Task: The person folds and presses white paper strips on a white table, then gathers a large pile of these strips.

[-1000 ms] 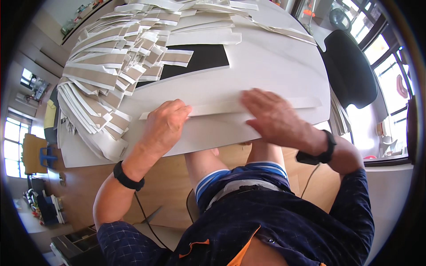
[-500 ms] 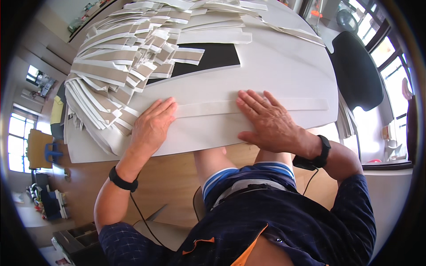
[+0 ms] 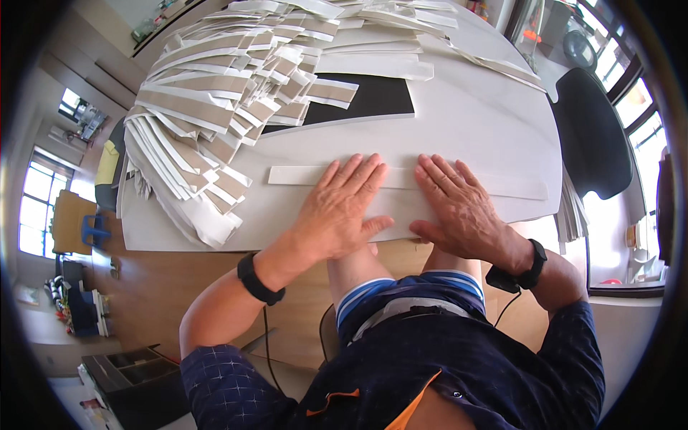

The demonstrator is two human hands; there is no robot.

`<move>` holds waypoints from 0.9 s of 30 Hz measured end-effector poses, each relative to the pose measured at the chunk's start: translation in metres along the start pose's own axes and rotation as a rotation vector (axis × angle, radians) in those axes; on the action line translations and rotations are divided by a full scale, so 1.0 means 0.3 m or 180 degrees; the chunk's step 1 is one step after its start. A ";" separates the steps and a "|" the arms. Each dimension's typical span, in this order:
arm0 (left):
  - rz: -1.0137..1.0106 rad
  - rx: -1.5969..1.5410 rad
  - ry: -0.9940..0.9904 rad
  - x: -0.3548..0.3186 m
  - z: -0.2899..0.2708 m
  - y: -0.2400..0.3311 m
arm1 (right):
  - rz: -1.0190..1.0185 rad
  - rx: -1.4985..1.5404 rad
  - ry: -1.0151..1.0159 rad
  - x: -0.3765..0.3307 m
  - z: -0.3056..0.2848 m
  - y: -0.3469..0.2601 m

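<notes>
A long, narrow white strip (image 3: 290,175) of paper or thin card lies flat across the near part of the white table (image 3: 480,132). My left hand (image 3: 342,208) presses down on it left of its middle, palm down, fingers stretched out. A short way to the right, my right hand (image 3: 460,209) also lies flat, its fingertips on the same strip. Both hands hold nothing. The strip's two ends show beyond my hands, and its parts under the fingers are hidden.
A large fanned heap of white and beige strips (image 3: 193,89) covers the table's left side. Partly under it lies a flat black panel (image 3: 390,99). More strips lie at the far edge. A dark chair (image 3: 593,136) stands beyond the table's right edge.
My left hand has slid right from the strip's left end toward its middle, uncovering that end. My right hand stays flat on the strip, and the view has shifted slightly.
</notes>
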State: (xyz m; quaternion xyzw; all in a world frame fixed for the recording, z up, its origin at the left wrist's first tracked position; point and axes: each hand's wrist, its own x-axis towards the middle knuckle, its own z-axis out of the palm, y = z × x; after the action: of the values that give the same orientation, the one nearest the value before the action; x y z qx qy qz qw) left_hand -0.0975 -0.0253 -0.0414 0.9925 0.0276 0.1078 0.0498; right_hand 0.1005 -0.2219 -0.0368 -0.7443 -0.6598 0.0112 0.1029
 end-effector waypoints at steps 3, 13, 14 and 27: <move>-0.0602 0.0140 -0.0193 -0.087 -0.036 -0.080 | -0.0075 0.0073 0.0239 -0.015 0.022 0.014; -0.1246 0.0236 -0.0347 -0.237 -0.088 -0.170 | -0.0723 0.0177 -0.0004 0.194 0.029 -0.201; -0.1243 0.0167 -0.0315 -0.233 -0.087 -0.166 | -0.0842 0.0274 -0.0189 0.235 0.053 -0.241; -0.1263 0.0188 -0.0442 -0.245 -0.092 -0.179 | 0.1152 -0.0462 -0.0432 -0.311 -0.096 0.287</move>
State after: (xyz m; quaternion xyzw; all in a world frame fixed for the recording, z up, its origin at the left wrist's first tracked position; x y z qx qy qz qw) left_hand -0.1774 0.0257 -0.0357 0.9737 0.2221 0.0264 0.0427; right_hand 0.1771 -0.3271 -0.0340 -0.8537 -0.5198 0.0321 0.0006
